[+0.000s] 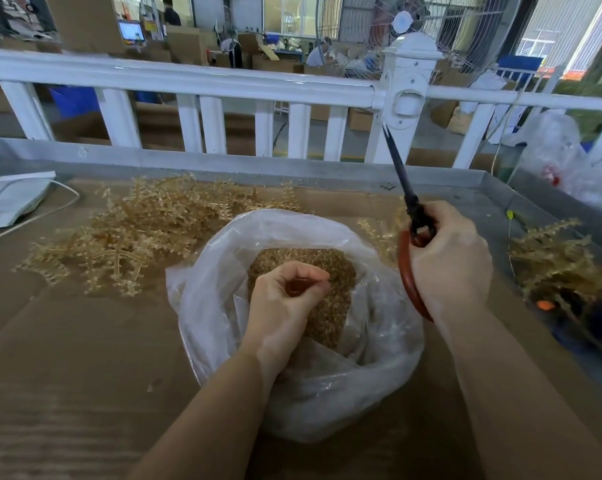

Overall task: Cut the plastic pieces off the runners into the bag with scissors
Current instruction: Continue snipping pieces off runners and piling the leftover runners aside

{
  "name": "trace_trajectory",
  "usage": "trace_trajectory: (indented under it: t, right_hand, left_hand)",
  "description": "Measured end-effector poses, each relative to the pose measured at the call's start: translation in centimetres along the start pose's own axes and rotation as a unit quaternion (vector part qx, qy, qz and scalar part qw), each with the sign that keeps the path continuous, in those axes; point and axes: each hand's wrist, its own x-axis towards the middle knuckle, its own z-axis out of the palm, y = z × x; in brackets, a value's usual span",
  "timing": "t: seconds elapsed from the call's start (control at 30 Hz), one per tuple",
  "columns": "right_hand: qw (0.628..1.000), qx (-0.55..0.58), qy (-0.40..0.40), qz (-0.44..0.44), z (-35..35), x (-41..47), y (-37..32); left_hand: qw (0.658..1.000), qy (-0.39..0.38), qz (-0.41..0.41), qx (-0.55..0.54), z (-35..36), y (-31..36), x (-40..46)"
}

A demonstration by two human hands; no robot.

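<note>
Right now the right hand grips the scissors by their red handles, blades nearly closed and pointing up and away. Over the open clear bag of cut plastic pieces, the left hand curls, fingertips pressed together. Runners lie heaped on the desk behind the bag.
</note>
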Motion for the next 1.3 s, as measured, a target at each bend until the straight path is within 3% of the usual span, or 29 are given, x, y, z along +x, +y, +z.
trace_trajectory:
  t: [0.17,0.27,0.53,0.9,1.3]
  right_hand:
    - [0.985,-0.160,-0.059,-0.027,0.7,0.2,1.6]
    - [0.974,-0.201,-0.104,-0.025,1.2,0.0,2.0]
    - [0.978,-0.131,-0.163,-0.004,1.4,-1.0,2.1]
    - [0.990,-0.090,-0.098,-0.055,-0.4,-1.0,-0.5]
    - [0.976,-0.118,-0.140,-0.121,3.4,-3.9,-2.0]
  left_hand:
    - [1.000,-0.002,-0.006,0.001,0.0,-0.2,0.0]
    - [1.000,-0.007,-0.010,0.002,0.0,-0.2,0.0]
    - [1.000,-0.019,-0.004,0.015,0.1,0.0,-0.1]
    - [0.987,0.000,0.110,0.115,0.9,0.9,-0.6]
    - [0.995,0.081,0.050,0.006,-1.1,3.9,0.9]
